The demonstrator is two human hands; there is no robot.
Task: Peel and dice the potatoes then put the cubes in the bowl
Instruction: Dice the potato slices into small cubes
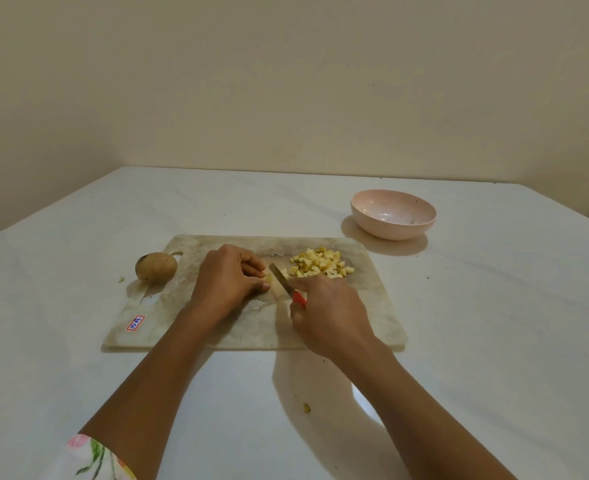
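On the worn cutting board (369, 306), my left hand (227, 282) holds down a small yellow piece of peeled potato (268, 279) with curled fingers. My right hand (327, 313) grips a knife with a red handle (299, 298); its blade (281, 277) rests against the potato piece. A pile of yellow potato cubes (322, 264) lies on the board's far right part. A whole unpeeled potato (155, 266) sits at the board's left edge by the handle hole. The pink bowl (393, 213) stands beyond the board at the right, holding no cubes.
The board lies on a white table (493, 341) that ends at a beige wall. A small potato scrap (306, 407) lies on the table near me, and another bit (121, 279) left of the whole potato. A red and blue sticker (135, 322) marks the board's near left corner.
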